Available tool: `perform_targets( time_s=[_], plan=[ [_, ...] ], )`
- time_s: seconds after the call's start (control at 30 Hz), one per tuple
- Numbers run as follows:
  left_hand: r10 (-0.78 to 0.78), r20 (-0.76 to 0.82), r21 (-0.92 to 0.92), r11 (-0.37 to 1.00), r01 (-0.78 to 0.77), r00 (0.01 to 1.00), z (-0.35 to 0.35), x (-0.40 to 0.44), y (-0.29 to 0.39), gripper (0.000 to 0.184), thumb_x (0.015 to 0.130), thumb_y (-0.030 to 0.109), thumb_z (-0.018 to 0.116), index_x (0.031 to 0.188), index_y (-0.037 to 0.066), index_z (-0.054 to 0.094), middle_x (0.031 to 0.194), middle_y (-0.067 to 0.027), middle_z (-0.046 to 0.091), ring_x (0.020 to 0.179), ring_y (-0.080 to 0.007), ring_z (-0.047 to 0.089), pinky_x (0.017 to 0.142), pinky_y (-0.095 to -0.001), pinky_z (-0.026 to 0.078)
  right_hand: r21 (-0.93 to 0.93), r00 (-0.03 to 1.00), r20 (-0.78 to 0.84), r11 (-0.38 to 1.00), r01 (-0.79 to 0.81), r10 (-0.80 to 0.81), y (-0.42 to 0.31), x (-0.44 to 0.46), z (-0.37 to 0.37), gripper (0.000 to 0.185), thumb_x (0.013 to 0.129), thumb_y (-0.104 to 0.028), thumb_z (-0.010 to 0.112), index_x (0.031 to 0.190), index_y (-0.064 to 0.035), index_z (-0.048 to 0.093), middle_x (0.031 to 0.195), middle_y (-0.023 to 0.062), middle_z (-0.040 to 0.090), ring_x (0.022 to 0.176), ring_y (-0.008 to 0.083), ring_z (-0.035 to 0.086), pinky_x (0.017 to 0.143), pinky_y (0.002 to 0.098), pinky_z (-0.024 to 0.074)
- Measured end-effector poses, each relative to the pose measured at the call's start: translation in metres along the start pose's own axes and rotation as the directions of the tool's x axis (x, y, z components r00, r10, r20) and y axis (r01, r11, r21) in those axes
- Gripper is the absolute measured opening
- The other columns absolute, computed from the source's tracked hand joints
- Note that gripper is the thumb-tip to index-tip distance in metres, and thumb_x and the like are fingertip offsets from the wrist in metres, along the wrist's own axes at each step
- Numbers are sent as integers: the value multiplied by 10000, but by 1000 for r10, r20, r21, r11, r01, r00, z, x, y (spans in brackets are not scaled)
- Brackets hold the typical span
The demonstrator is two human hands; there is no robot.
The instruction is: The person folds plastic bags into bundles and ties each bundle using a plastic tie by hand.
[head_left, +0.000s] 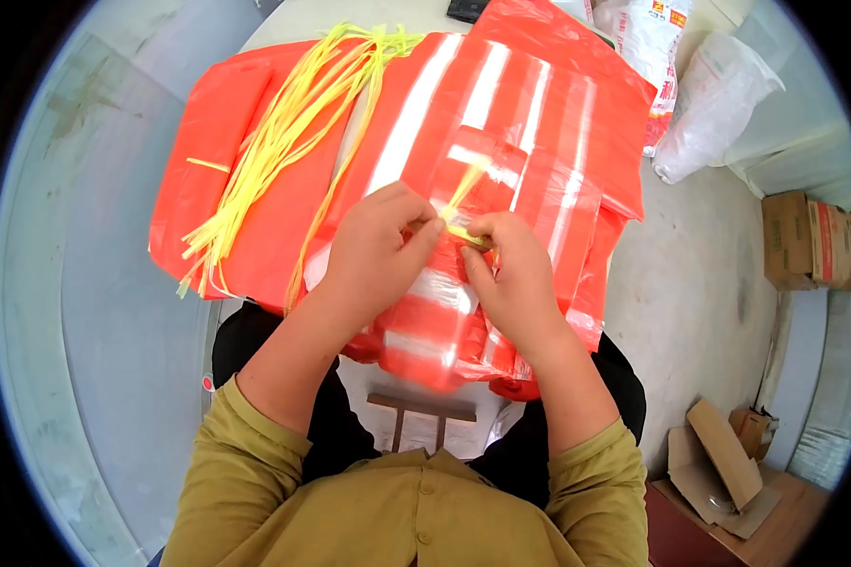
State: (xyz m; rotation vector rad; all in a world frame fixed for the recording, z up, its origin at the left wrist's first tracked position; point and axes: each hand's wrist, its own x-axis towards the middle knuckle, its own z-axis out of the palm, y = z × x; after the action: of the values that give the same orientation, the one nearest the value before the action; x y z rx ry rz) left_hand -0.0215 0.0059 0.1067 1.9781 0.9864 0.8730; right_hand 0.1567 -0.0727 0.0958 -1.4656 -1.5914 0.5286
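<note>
Noted a closed grip in left hand (pixel 388 241) and right hand (pixel 511 279), pinching a yellow strip (pixel 459 231) above the red bundle (pixel 435 317). Recommend even, moderate tension from both sides (could not confirm any passage underneath). Avoid creasing or tearing. Keep clear of loose yellow lengths (pixel 284 142), lying leftward on red sheets (pixel 184 208).

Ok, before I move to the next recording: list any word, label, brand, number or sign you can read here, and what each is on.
None reads clearly.
White sack: red printed characters, too blurred to quote.
Cardboard boxes at far right: faint print, too small to read.
Red plastic and yellow strips: no lettering I can make out.
</note>
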Motion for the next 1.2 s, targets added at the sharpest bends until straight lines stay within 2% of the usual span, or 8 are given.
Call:
perform_targets(
  time_s=[0.2, 0.33, 0.43, 0.53, 0.63, 0.8, 0.9, 1.2],
  plan=[
    [350, 159, 288, 878, -382, 923, -9, 2, 5, 116, 859, 71, 780, 939, 30, 706, 853, -114, 630, 789, -331, 570, 736, -442, 489, -295, 991, 20, 946, 133, -133, 1, -1, -1, 218, 885, -28, 698, 1103, -39, 706, 1019, 131, 671, 1012, 336, 652, 820, 431, 555],
    [222, 136, 155, 958, -242, 966, -8, 0, -1, 89, 920, 82, 756, 962, 24, 703, 868, -115, 647, 790, -303, 605, 719, -404, 498, 1, 992, 130, 1000, 3, -4, 10, 2, -4, 153, 898, -27, 691, 1045, -38, 733, 977, 148, 671, 952, 321, 663, 796, 435, 551],
    [34, 148, 43, 998, -41, 988, -5, -3, 1, 85, 966, 92, 732, 968, 15, 697, 857, -113, 637, 777, -271, 615, 700, -374, 496, 271, 906, 323, 890, -366, 275, 3, 3, -10, 112, 938, -58, 679, 1038, -39, 724, 946, 161, 680, 896, 343, 672, 773, 445, 551],
    [7, 174, 27, 1000, -12, 985, -7, -2, 3, 91, 986, 95, 717, 978, 8, 693, 847, -108, 622, 758, -247, 607, 687, -361, 489, -32, 867, 355, 932, -362, 349, -18, 10, -19, 106, 983, -141, 678, 1010, -47, 718, 933, 159, 697, 883, 356, 683, 758, 450, 554],
    [-38, 226, 32, 999, 32, 973, -10, -1, 6, 83, 982, 81, 713, 989, 2, 690, 846, -104, 616, 759, -230, 604, 696, -358, 490, -254, 970, 176, 959, -123, 170, -19, 5, -12, 130, 987, -192, 689, 986, -69, 729, 927, 135, 706, 897, 345, 692, 742, 454, 554],
    [-240, 286, -188, 935, 299, 928, -11, 0, 2, 70, 981, 59, 689, 959, -8, 689, 898, -86, 658, 814, -168, 638, 752, -313, 522, -269, 998, -10, 961, 61, -67, -1, 4, -9, 113, 963, -197, 711, 954, -86, 735, 921, 110, 691, 877, 330, 687, 729, 453, 558],
    [-287, 201, -146, 937, 318, 937, -16, 6, -5, 100, 972, 86, 703, 944, -9, 691, 885, -67, 687, 823, -136, 664, 769, -300, 539, -356, 996, 1, 930, 89, -95, 3, 4, -17, 100, 940, -177, 725, 920, -79, 724, 891, 102, 660, 855, 333, 673, 721, 456, 557],
    [-216, 94, 489, 860, 144, 972, -22, 11, -2, 369, 880, 353, 824, 813, 22, 677, 763, -160, 678, 718, -340, 668, 641, -442, 510, -422, 997, 74, 906, 30, 1, 7, -3, -15, 163, 915, -170, 739, 813, -47, 705, 887, 114, 655, 876, 343, 670, 728, 462, 555]
  ],
)
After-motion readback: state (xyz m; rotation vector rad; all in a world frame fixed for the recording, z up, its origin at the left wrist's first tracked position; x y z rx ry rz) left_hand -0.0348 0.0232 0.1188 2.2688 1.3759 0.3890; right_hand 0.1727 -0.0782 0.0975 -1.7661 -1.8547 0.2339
